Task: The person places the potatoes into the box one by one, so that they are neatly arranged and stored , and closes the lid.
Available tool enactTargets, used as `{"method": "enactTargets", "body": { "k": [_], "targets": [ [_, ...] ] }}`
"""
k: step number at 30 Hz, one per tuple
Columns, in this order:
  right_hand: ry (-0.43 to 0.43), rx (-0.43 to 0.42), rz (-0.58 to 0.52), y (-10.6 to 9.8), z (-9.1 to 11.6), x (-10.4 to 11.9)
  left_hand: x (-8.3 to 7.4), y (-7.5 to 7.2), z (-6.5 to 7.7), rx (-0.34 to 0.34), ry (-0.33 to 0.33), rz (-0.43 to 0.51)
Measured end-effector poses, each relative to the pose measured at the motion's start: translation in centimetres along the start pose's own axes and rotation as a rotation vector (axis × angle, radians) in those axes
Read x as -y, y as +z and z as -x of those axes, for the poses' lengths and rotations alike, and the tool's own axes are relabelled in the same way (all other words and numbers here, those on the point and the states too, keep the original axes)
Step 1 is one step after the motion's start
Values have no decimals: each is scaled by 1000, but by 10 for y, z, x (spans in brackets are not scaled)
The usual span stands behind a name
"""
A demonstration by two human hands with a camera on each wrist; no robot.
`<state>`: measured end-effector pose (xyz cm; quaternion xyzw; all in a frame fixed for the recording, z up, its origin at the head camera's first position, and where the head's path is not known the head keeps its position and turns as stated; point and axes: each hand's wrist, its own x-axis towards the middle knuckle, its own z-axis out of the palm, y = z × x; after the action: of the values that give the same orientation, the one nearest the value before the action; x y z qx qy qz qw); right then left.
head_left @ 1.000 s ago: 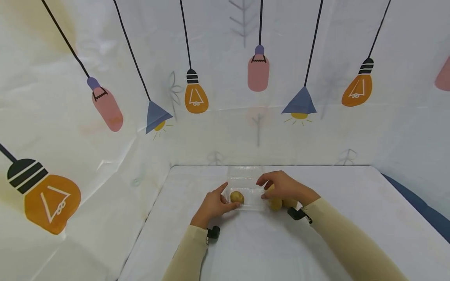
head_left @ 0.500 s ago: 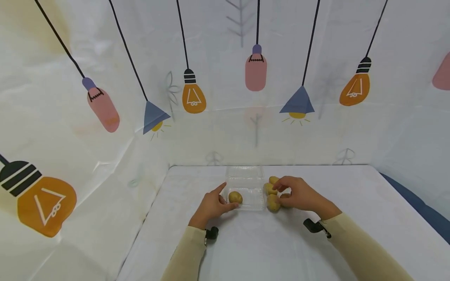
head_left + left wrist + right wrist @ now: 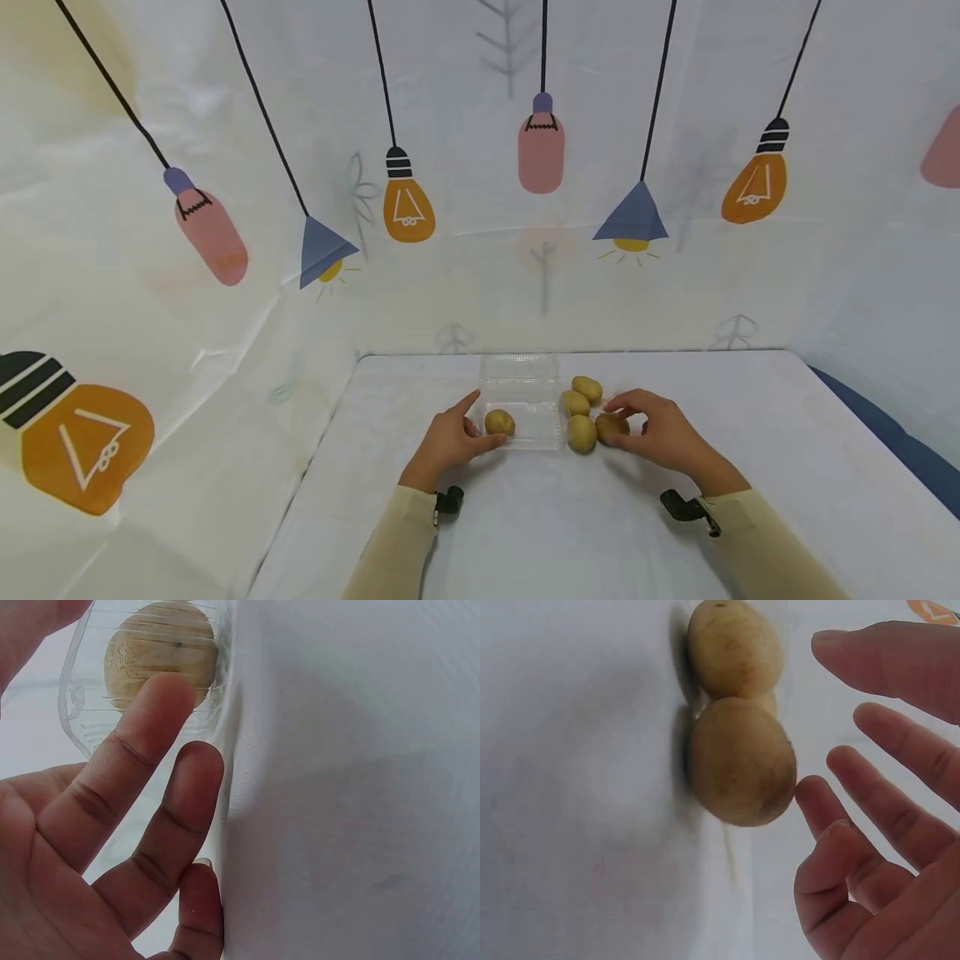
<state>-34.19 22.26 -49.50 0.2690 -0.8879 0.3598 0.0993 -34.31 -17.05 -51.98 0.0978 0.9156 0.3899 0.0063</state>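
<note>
A clear plastic clamshell container lies with its lid folded back, and one potato sits in its left part. At the container's front left corner is my left hand, thumb along the front edge and index finger at the left side. The left wrist view has fingertips overlapping the clear wall in front of that potato. My right hand is spread around the nearest right-hand potato. In the right wrist view the thumb stands apart from this potato, and one fingertip is right at its side.
Several more potatoes lie bunched right of the container, among them a front potato, a middle potato and a back potato. A white table bears everything. Behind it rises a wall sheet printed with lamps.
My right hand has moved rightward from the container's right edge to the outermost potato, uncovering the other potatoes. My left hand has stayed at the container's corner.
</note>
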Motion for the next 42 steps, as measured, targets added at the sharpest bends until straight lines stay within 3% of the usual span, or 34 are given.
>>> {"method": "enactTargets", "body": {
  "k": [11, 19, 26, 33, 42],
  "targets": [
    [9, -75, 60, -2, 9, -12, 4, 0, 1, 0, 10, 3],
    [84, -53, 39, 4, 12, -23, 6, 0, 2, 5, 7, 8],
    [81, -39, 45, 9, 10, -31, 5, -4, 2, 4, 18, 6],
    [150, -15, 32, 6, 10, -29, 4, -3, 1, 4, 18, 14],
    [160, 25, 7, 3, 12, -32, -1, 0, 2, 0, 8, 22]
  ]
}}
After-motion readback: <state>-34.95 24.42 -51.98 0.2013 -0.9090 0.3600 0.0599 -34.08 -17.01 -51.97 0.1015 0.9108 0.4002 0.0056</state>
